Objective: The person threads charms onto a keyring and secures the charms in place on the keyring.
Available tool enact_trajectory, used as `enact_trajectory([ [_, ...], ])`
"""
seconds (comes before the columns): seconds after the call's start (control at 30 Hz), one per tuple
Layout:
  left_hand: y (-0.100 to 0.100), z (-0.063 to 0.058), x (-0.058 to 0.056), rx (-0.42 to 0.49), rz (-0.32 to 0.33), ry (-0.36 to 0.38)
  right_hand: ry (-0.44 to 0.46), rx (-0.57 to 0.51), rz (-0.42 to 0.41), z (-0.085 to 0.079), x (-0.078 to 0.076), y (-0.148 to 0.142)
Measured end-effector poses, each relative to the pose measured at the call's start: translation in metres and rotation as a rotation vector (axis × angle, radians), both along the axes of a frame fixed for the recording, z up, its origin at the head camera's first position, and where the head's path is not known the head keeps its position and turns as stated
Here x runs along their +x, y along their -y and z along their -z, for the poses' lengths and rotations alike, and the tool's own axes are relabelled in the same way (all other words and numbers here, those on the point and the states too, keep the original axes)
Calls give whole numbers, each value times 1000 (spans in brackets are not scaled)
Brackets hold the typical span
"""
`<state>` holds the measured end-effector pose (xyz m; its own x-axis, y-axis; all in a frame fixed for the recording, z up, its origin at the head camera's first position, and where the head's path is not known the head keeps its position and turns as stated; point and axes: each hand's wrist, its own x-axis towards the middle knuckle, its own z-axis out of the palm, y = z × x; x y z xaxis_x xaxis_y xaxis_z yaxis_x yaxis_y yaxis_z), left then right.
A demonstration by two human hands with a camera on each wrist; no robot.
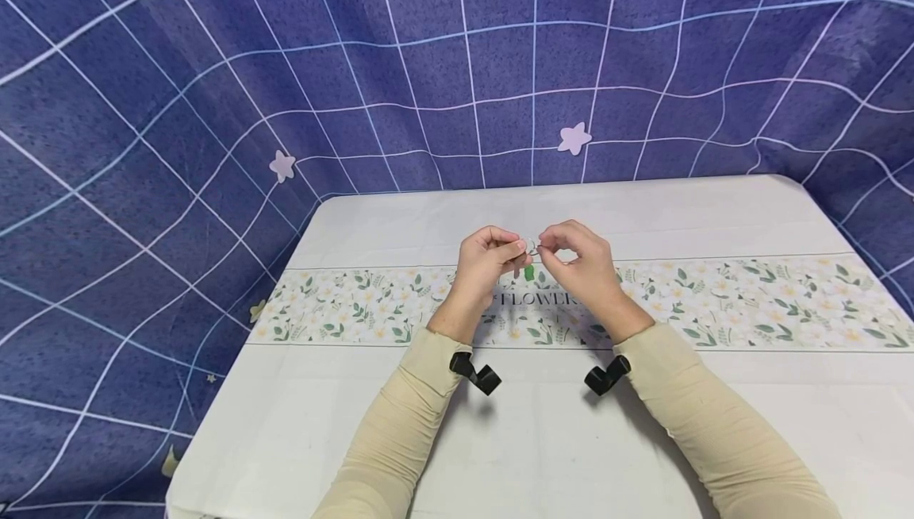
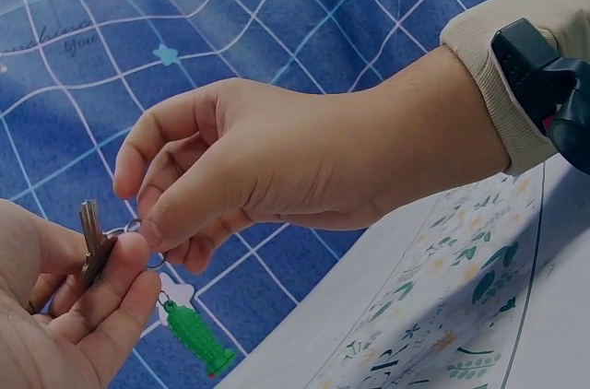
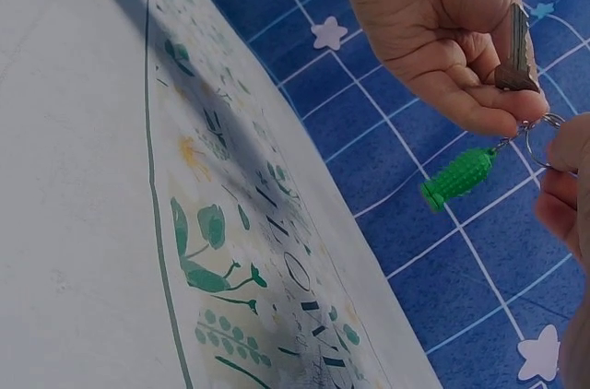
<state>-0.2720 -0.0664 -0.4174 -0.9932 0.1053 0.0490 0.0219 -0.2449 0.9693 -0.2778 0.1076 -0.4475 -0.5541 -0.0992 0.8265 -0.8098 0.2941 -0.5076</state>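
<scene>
Over the table's middle, my left hand [image 1: 485, 269] grips a metal key [image 3: 519, 50] by its dark head, the blade sticking out past the fingers. Facing it, my right hand [image 1: 581, 261] pinches a thin metal key ring [image 3: 528, 145] between thumb and fingertips. A green knobbly charm [image 2: 195, 338] hangs from the ring on a short chain, below both hands. In the head view the charm shows as a small green spot between the hands, and the key is mostly hidden by the left fingers.
The white table [image 1: 321, 416] carries a printed floral band [image 1: 750, 297] across it, with lettering under the hands. A blue curtain [image 1: 428, 74] with white grid lines and stars hangs behind and to the left. Black camera mounts [image 1: 474, 374] sit on both cuffs.
</scene>
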Motion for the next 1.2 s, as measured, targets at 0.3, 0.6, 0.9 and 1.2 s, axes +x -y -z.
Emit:
enact_trajectory([
  [0.3,1,0,-1,18,-6,-7,-3,27,-39,1,-1,-1],
  [0.6,3,0,-3,25,-10,3,-17,55,-69,0,-1,-2],
  [0.9,4,-3,-3,25,-24,7,-30,36,-91,1,-2,-1],
  [1.2,4,-4,-3,30,-38,2,-18,31,-97,0,1,-1],
])
